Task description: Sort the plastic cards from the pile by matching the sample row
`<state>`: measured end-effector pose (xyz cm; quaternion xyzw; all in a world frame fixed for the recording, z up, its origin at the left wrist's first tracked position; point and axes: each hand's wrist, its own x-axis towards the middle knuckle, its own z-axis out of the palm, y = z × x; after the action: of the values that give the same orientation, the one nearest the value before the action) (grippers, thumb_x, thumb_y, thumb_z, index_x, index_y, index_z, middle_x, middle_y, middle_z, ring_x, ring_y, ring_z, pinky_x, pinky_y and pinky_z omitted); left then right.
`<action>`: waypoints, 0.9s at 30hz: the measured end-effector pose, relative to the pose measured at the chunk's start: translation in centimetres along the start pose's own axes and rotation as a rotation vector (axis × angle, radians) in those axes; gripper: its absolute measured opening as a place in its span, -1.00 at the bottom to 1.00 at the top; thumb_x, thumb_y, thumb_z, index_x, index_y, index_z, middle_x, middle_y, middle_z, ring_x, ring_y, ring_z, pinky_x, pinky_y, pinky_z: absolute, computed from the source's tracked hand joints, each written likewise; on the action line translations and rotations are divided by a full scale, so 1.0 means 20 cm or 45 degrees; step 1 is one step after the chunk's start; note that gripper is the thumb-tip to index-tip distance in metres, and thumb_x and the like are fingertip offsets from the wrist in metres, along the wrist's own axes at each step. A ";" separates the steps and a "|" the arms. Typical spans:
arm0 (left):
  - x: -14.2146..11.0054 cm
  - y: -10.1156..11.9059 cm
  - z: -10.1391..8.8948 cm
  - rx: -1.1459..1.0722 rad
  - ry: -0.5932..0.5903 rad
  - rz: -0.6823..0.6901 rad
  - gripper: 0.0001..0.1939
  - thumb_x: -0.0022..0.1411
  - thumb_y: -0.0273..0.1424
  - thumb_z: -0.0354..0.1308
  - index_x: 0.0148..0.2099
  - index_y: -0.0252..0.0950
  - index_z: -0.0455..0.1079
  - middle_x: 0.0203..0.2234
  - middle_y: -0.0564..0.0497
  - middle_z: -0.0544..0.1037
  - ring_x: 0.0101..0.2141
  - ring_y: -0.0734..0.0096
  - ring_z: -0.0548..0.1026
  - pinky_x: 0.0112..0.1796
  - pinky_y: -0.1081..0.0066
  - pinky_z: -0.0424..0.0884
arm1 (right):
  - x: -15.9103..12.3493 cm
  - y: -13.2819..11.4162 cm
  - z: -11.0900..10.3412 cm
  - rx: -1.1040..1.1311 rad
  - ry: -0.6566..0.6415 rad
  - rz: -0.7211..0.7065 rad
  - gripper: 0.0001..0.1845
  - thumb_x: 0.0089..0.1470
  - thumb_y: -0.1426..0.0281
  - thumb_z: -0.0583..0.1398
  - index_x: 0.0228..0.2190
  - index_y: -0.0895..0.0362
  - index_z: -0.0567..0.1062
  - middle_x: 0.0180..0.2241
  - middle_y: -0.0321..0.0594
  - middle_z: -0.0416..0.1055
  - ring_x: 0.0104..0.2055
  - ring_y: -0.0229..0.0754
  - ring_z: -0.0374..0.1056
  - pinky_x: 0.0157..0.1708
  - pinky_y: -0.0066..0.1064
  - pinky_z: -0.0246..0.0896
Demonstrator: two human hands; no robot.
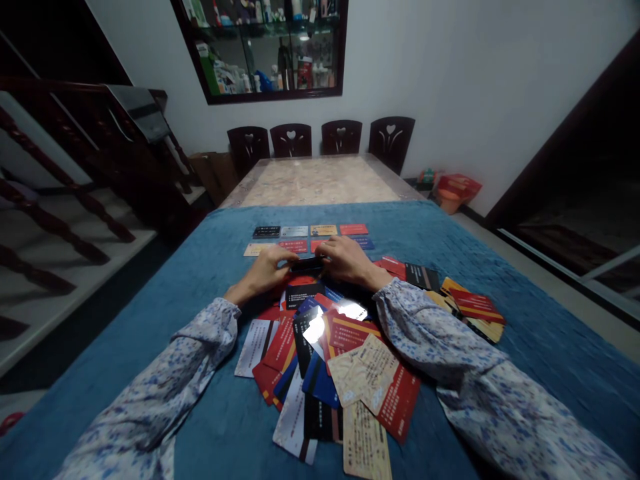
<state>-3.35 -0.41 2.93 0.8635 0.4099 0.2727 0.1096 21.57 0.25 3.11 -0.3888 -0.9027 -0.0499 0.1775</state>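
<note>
Between my two hands is a dark stack of cards, held edge-on just above the cloth. My left hand pinches its left end, and my right hand grips its right end with bent fingers. Just beyond them lie two rows of cards, among them a black card, a silver card, a yellow card and a red card. Part of the nearer row is hidden behind my hands. Below my hands spreads a loose heap of mixed cards, overlapping at many angles.
More cards lie to the right of my right forearm. A blue cloth covers the near table; the bare stone-patterned tabletop continues beyond. Several dark chairs stand at the far end. A wooden stair railing runs along the left.
</note>
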 end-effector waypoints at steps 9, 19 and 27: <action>0.00 -0.01 0.04 0.017 0.088 0.004 -0.74 0.16 -0.57 0.12 -0.12 -0.28 0.53 -0.24 -0.03 0.65 -0.20 0.27 0.57 -0.08 0.28 0.47 | 0.00 -0.04 0.01 -0.056 -0.020 0.125 -0.76 0.25 0.48 0.17 -0.07 0.16 0.54 -0.19 -0.04 0.60 -0.13 -0.03 0.38 -0.22 -0.31 0.06; -0.02 0.00 0.05 0.170 0.067 0.007 -0.75 0.18 -0.56 0.07 -0.12 -0.28 0.48 -0.28 -0.07 0.58 -0.22 0.22 0.50 -0.12 0.28 0.42 | -0.01 -0.07 0.01 -0.119 -0.060 0.227 -0.71 0.26 0.49 0.10 -0.02 0.16 0.51 -0.14 0.02 0.61 -0.09 -0.01 0.43 -0.22 -0.32 0.12; -0.03 -0.01 0.08 0.187 -0.006 -0.092 -0.63 0.17 -0.55 0.08 0.04 -0.29 0.40 -0.22 -0.13 0.57 -0.19 0.15 0.52 -0.13 0.23 0.44 | -0.01 -0.08 0.01 -0.131 -0.187 0.297 -0.59 0.24 0.48 0.09 0.11 0.16 0.39 -0.11 0.05 0.61 -0.07 0.06 0.50 -0.25 -0.31 0.15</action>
<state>-2.85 -0.71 1.37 0.8545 0.4596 0.2356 0.0566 20.41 -0.99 2.85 -0.5022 -0.8582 -0.0464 0.0953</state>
